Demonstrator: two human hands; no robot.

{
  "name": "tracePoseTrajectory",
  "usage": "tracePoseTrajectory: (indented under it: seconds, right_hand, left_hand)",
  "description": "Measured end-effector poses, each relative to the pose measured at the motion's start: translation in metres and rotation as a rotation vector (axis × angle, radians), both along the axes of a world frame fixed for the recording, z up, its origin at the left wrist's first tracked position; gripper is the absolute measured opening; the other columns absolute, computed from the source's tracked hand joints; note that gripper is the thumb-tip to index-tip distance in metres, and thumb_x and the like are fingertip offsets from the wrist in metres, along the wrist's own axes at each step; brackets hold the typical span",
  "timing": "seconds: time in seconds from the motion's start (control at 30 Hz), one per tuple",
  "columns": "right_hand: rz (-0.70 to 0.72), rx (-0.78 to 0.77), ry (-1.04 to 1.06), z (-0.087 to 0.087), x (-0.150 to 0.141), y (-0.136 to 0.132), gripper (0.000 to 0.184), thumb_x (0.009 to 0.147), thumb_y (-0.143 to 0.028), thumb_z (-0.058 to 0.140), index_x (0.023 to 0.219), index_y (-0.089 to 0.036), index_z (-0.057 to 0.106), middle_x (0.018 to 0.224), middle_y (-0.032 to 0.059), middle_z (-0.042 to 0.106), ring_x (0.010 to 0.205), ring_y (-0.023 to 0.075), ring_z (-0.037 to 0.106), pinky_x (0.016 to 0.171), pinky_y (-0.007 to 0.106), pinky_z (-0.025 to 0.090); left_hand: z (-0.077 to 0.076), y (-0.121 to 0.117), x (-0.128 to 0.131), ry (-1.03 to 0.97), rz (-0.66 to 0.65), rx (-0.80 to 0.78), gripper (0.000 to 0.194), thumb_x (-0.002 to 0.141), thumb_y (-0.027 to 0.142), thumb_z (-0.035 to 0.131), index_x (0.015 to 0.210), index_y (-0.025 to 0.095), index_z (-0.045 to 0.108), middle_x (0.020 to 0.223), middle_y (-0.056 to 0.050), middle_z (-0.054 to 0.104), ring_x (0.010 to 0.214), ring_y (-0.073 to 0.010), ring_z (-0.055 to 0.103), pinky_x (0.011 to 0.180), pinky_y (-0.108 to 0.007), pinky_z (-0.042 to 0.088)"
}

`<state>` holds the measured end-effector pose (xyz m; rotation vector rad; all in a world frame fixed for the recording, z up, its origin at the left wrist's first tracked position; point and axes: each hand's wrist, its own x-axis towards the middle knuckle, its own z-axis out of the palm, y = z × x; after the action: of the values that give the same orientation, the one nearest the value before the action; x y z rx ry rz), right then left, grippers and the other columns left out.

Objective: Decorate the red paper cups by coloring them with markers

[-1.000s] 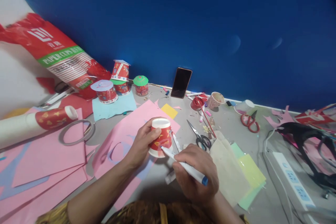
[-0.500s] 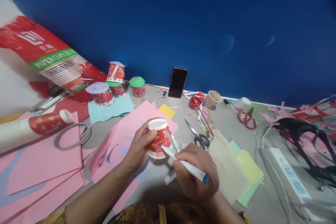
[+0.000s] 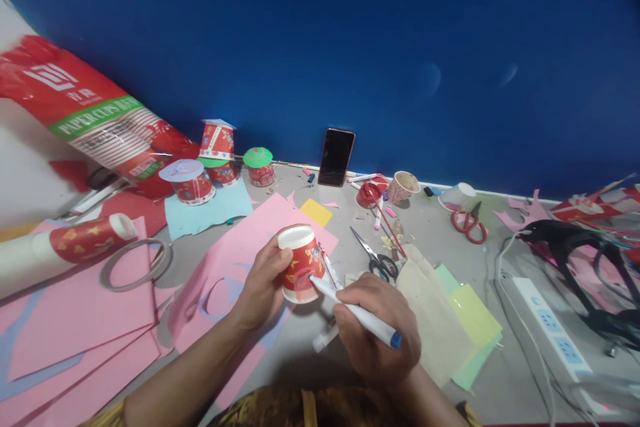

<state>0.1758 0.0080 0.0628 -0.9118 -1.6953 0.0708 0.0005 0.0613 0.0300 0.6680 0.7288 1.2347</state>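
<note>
While left hand (image 3: 263, 280) holds cup (image 3: 301, 265), black-handled scissors (image 3: 374, 256) lie near right hand (image 3: 379, 328).

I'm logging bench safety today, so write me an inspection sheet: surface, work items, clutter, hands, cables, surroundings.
Surface: grey table, partly covered by pink paper sheets.
Work items: red paper cup; white marker, tip at the cup's side.
Clutter: black-handled scissors, blades open; red-handled scissors; tape roll.
Hands: left hand grips the cup; right hand holds the marker.
Cables: white cord beside a power strip; connections unclear.
Surroundings: blue wall, phone standing before it.
</note>
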Motion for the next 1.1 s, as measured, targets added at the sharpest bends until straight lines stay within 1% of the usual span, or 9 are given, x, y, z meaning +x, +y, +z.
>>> tracePoseTrajectory:
  seconds: [0.1, 0.2, 0.37, 0.5, 0.73, 0.9, 1.1]
  right_hand:
    - [-0.018, 0.013, 0.005, 0.0008, 0.0004, -0.0011, 0.013, 0.098, -0.011, 0.066, 0.104, -0.022, 0.072, 0.072, 0.0013, 0.079, 0.057, 0.0188, 0.074, 0.058, 0.032, 0.06]
    - [-0.01, 0.042, 0.01, 0.0014, -0.0007, -0.0008, 0.013, 0.098, -0.01, 0.066, 0.104, -0.021, 0.072, 0.073, 0.0014, 0.079, 0.057, 0.0184, 0.074, 0.059, 0.032, 0.061]
    - [-0.015, 0.006, -0.003, 0.0027, -0.0006, -0.0002, 0.009, 0.102, -0.015, 0.065, 0.1, -0.021, 0.072, 0.071, 0.0008, 0.078, 0.056, 0.0174, 0.073, 0.058, 0.031, 0.059]
    - [-0.058, -0.008, -0.01, 0.0029, 0.0015, -0.002, 0.01, 0.102, -0.014, 0.065, 0.099, -0.021, 0.072, 0.071, 0.0011, 0.078, 0.056, 0.0179, 0.074, 0.058, 0.031, 0.059]
    - [-0.026, 0.006, 0.001, 0.0036, 0.0013, -0.0022, 0.013, 0.097, -0.012, 0.067, 0.102, -0.022, 0.073, 0.072, 0.0015, 0.078, 0.055, 0.0188, 0.073, 0.056, 0.032, 0.06]
    - [-0.06, -0.001, 0.012, 0.0042, 0.0022, -0.0029, 0.014, 0.097, -0.01, 0.066, 0.102, -0.022, 0.072, 0.071, 0.001, 0.078, 0.056, 0.0191, 0.074, 0.057, 0.031, 0.06]
    - [-0.062, 0.005, 0.012, 0.0057, 0.0016, -0.0025, 0.013, 0.098, -0.01, 0.066, 0.1, -0.022, 0.072, 0.071, 0.001, 0.078, 0.056, 0.0184, 0.074, 0.058, 0.031, 0.059]
  left_hand:
    - [0.0007, 0.0, 0.0001, -0.006, 0.0, -0.002, 0.059, 0.078, 0.054, 0.097, 0.119, 0.016, 0.081, 0.093, -0.011, 0.085, 0.09, -0.0361, 0.083, 0.082, -0.047, 0.068]
    - [0.0007, -0.0001, 0.0007, -0.008, 0.006, -0.01, 0.06, 0.076, 0.055, 0.098, 0.119, 0.016, 0.081, 0.09, -0.01, 0.084, 0.089, -0.0351, 0.083, 0.082, -0.046, 0.068]
    - [0.0014, -0.0012, 0.0011, 0.0, 0.009, -0.012, 0.058, 0.075, 0.055, 0.099, 0.115, 0.016, 0.082, 0.086, -0.008, 0.083, 0.083, -0.0323, 0.081, 0.079, -0.045, 0.067]
    - [0.0019, -0.0012, 0.0008, -0.003, 0.007, -0.013, 0.058, 0.077, 0.056, 0.098, 0.116, 0.016, 0.083, 0.084, -0.007, 0.081, 0.078, -0.0302, 0.08, 0.076, -0.043, 0.067]
    - [0.0018, -0.0009, 0.0017, -0.018, 0.008, -0.014, 0.06, 0.077, 0.054, 0.097, 0.12, 0.015, 0.083, 0.086, -0.009, 0.082, 0.091, -0.0364, 0.082, 0.085, -0.049, 0.067]
    - [0.0001, -0.001, 0.0004, -0.027, 0.005, -0.014, 0.064, 0.079, 0.053, 0.095, 0.128, 0.015, 0.08, 0.09, -0.01, 0.083, 0.094, -0.0362, 0.082, 0.086, -0.048, 0.067]
    - [0.0, -0.0006, 0.0009, -0.023, -0.003, -0.015, 0.063, 0.077, 0.055, 0.097, 0.124, 0.016, 0.082, 0.087, -0.008, 0.082, 0.087, -0.0333, 0.081, 0.08, -0.045, 0.067]
